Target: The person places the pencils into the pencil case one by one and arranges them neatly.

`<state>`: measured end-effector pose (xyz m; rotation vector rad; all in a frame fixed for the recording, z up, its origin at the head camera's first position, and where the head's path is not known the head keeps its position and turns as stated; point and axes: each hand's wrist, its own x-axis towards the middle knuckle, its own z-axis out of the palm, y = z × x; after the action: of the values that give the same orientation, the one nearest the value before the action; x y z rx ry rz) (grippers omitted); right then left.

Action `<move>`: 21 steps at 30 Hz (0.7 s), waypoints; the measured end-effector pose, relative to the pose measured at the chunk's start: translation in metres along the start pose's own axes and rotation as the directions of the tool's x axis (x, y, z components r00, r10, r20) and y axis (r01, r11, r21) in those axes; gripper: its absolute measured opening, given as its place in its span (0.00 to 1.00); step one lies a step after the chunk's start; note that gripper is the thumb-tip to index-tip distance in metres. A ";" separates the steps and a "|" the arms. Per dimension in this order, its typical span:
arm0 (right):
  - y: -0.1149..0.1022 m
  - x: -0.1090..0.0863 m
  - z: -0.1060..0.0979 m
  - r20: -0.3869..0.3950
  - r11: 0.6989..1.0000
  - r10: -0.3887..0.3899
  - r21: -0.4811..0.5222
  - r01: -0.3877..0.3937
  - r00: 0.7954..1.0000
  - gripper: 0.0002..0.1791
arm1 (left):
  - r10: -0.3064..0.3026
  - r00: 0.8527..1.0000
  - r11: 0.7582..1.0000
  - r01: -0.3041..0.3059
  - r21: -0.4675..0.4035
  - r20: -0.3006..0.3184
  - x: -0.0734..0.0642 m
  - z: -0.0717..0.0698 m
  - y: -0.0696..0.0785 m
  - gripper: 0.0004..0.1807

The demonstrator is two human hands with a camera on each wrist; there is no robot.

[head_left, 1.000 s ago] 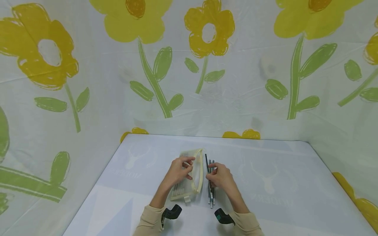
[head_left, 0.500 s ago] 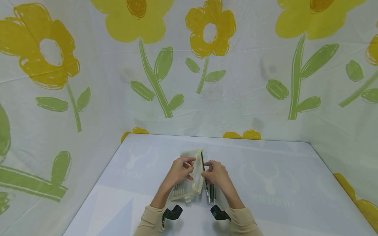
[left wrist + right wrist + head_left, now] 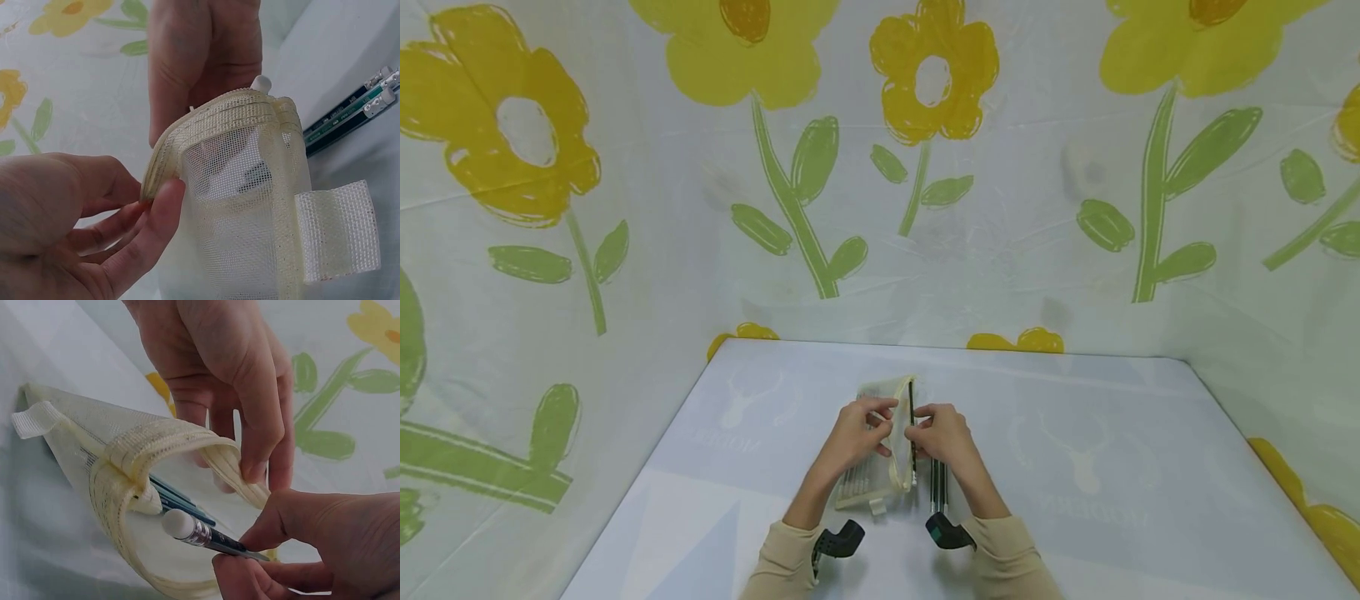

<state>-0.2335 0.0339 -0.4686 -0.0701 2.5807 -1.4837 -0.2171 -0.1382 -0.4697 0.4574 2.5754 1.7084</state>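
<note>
My left hand (image 3: 853, 433) pinches the zippered edge of a cream mesh pencil pouch (image 3: 234, 225), keeping its mouth apart. My right hand (image 3: 946, 433) pinches a dark pencil (image 3: 215, 537) between thumb and fingers. In the right wrist view, the pencil's white eraser and silver ferrule lie across the pouch's mouth. Several dark pencils (image 3: 181, 503) show inside the pouch. On the table, to the right of the pouch, lie several more pencils (image 3: 938, 487), partly hidden under my right hand; their eraser ends appear in the left wrist view.
A white fabric tab (image 3: 337, 231) sticks out from the pouch's near end. The pale table (image 3: 1112, 500) extends to both sides. Behind it hangs a flower-printed sheet (image 3: 1015, 208). Black wrist cameras sit at both sleeves.
My right hand has moved left, lifting a pencil away from the loose ones on the table and bringing it to the pouch's mouth. My left hand has stayed on the pouch's edge.
</note>
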 end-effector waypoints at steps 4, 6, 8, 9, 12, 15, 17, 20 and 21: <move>-0.002 0.000 0.002 -0.011 1.000 -0.008 0.027 0.008 1.000 0.24 | -0.002 1.000 1.000 0.002 0.006 0.003 0.000 0.000 0.001 0.21; -0.003 0.000 0.002 -0.014 0.999 -0.010 0.044 0.011 1.000 0.24 | -0.001 1.000 1.000 0.001 0.012 0.004 0.000 0.000 0.001 0.21; -0.003 0.001 0.004 -0.018 0.999 -0.012 0.049 0.013 1.000 0.24 | -0.002 1.000 1.000 0.002 0.018 0.005 0.001 0.001 0.001 0.21; -0.003 0.001 0.004 -0.019 0.999 -0.012 0.049 0.013 1.000 0.24 | -0.002 1.000 1.000 0.001 0.019 0.005 0.001 0.001 0.000 0.21; -0.004 0.001 0.007 -0.019 0.999 -0.010 0.042 0.011 1.000 0.24 | -0.003 1.000 1.000 0.003 0.030 0.005 0.002 0.002 -0.002 0.20; -0.005 0.001 0.009 -0.020 0.999 -0.009 0.033 0.010 1.000 0.25 | -0.004 1.000 0.999 0.003 0.036 0.002 0.002 0.002 -0.003 0.20; -0.005 0.000 0.009 -0.019 1.000 -0.011 0.026 0.011 1.000 0.25 | -0.005 1.000 0.999 0.004 0.039 0.002 0.002 0.002 -0.003 0.20; -0.004 0.000 0.010 -0.018 1.000 -0.002 0.013 0.003 1.000 0.26 | -0.005 1.000 0.999 0.005 0.044 0.000 0.001 0.002 -0.003 0.20; -0.004 0.000 0.011 -0.016 1.000 -0.003 0.008 0.003 1.000 0.26 | -0.004 1.000 0.999 0.005 0.046 0.000 0.001 0.002 -0.003 0.20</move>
<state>-0.2319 0.0230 -0.4708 -0.0615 2.5880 -1.5009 -0.2186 -0.1373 -0.4730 0.4525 2.6188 1.6510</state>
